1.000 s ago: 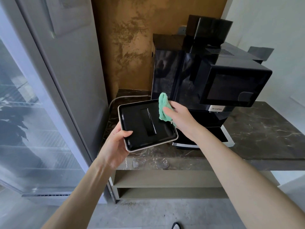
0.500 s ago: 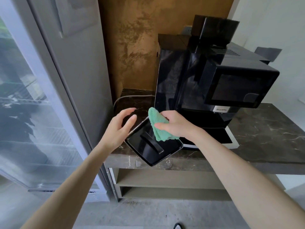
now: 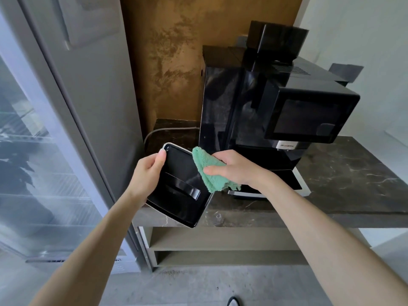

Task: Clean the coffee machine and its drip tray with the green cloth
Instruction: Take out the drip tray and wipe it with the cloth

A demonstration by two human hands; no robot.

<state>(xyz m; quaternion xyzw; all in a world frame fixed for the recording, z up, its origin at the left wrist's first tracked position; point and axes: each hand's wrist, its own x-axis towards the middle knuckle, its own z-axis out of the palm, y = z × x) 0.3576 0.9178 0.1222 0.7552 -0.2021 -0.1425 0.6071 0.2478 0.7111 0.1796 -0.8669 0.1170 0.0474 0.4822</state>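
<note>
Tray-wiping step; left hand [image 3: 148, 173] grip pinches the drip tray [image 3: 181, 195] by its edge; right hand [image 3: 231, 168] grip clutches the green cloth [image 3: 207, 173] against it; next, likely a sweep across

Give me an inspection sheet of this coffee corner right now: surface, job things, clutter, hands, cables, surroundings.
Surface: dark veined marble counter.
Job's things: coffee machine upright on the counter; drip tray out, tilted, overhanging the counter's front edge; green cloth bunched at its right edge.
Clutter: nothing seen.
Hands: left hand grips the tray's left rim; right hand holds the cloth.
Cables: grey cable curving on the counter behind the tray.
Surroundings: glass door left, brown wall behind, shelf below the counter.
</note>
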